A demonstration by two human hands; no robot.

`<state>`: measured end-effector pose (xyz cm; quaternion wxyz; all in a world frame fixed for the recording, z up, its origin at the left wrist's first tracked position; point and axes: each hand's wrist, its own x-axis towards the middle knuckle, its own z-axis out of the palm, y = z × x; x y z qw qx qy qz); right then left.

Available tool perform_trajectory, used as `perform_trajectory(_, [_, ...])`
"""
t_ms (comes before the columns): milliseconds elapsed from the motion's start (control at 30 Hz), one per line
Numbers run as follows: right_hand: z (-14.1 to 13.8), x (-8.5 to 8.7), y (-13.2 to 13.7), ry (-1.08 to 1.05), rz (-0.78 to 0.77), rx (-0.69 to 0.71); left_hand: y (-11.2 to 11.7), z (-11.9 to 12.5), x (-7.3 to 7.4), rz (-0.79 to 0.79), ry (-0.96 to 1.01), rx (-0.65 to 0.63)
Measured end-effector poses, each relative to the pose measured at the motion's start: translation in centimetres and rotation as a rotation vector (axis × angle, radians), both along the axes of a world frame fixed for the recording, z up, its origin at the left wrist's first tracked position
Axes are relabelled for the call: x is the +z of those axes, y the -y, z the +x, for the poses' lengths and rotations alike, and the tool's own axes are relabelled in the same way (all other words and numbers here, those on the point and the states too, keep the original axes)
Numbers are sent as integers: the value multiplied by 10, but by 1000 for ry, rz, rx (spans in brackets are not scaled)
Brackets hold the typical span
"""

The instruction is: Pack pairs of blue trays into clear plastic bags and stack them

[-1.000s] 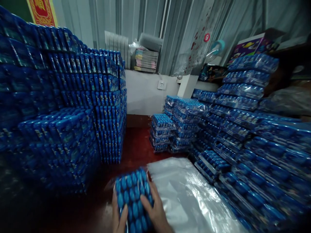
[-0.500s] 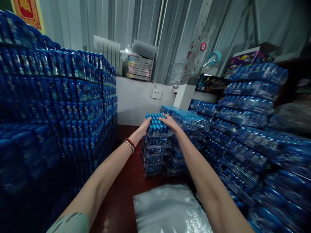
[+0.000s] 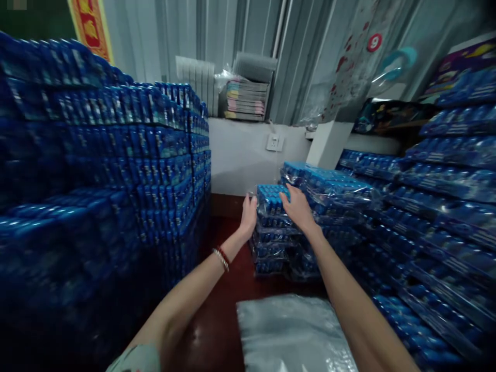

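Observation:
A plastic-wrapped pack of small blue cylinders (image 3: 271, 199) lies on top of a short stack of similar wrapped packs (image 3: 269, 253). My left hand (image 3: 249, 214) stands upright along the pack's left side, its fingers stretched and close against the wrap. Over the pack's right edge reaches my right hand (image 3: 299, 207), thumb and fingers apart, near or on the cylinder tops. Neither hand is closed round the pack. Whether the left fingertips press on it I cannot tell. A beaded bracelet (image 3: 221, 258) circles my left wrist.
Tall stacks of blue packs (image 3: 163, 170) rise on the left, and more wrapped packs (image 3: 437, 206) on the right. A silvery plastic sheet (image 3: 290, 330) lies low in front of me above the dark red floor (image 3: 209, 310). A wall socket (image 3: 274, 142) is behind.
The view has swung left, so everything sits farther right. My hands, earlier on both sides of the pack's top, are now looser, the left lower along its side with straighter fingers.

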<state>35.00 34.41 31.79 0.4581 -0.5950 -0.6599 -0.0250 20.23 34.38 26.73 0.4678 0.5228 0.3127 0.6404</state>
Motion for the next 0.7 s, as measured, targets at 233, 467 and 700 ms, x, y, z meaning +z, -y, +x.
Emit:
perform_trajectory(233, [-121,-143,158,-317,-155,510,212,-108,-98,-68,-275,24])
perform_trajectory(467, [-250,-114,188,-442,-204,796,283,-260,-93,6,-135,923])
perform_trajectory(700, [-368,-17,99,-653,-317,823,257,-328,-10,-74,-392,1112])
